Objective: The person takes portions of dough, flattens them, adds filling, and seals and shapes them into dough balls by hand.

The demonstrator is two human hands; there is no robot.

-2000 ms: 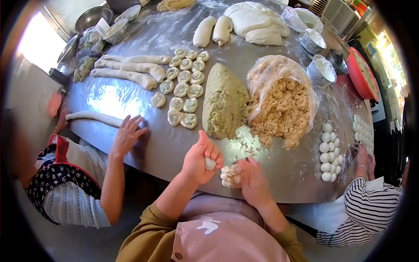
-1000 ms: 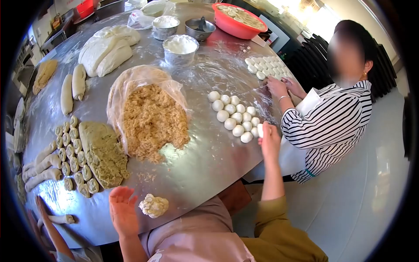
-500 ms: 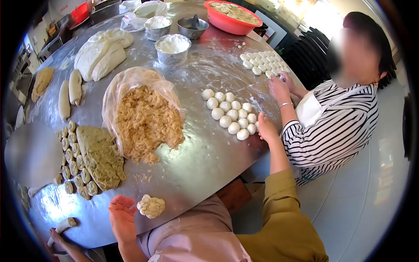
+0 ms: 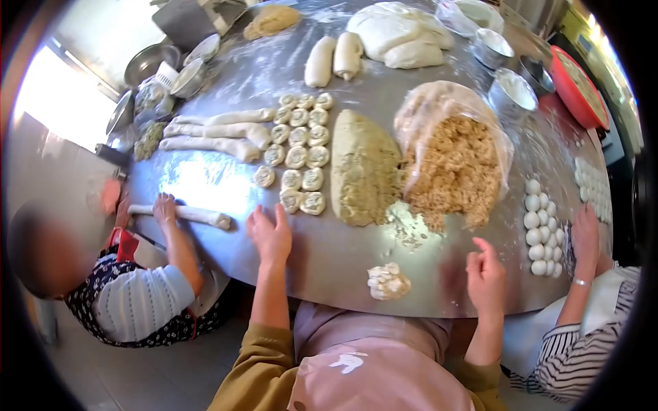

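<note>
My left hand (image 4: pixel 269 234) is raised over the table near the small cut dough pieces (image 4: pixel 296 157), fingers spread and nothing in it. My right hand (image 4: pixel 486 277) hovers by the front edge, index finger extended, the others partly curled, with nothing visible in it. Between my hands lies a knobbly lump of pale dough (image 4: pixel 388 281). Beyond it are a greenish slab of filling (image 4: pixel 363 168) and a heap of orange-brown crumbly filling (image 4: pixel 460 164) in a clear plastic bag (image 4: pixel 421 113). To the right, round white dough balls (image 4: pixel 533 220) sit in rows.
At left a co-worker's hands are on a dough rope (image 4: pixel 188 214), near more ropes (image 4: pixel 212 145). At right another person's hand (image 4: pixel 585 233) is beside small dough pieces (image 4: pixel 591 186). Farther back are a large dough mass (image 4: pixel 397 34), metal bowls (image 4: pixel 513 94) and a red basin (image 4: pixel 574 89).
The view has swung left, bringing the co-worker at left into sight. My right hand has left the white dough balls. My left hand is now close to the cut dough pieces.
</note>
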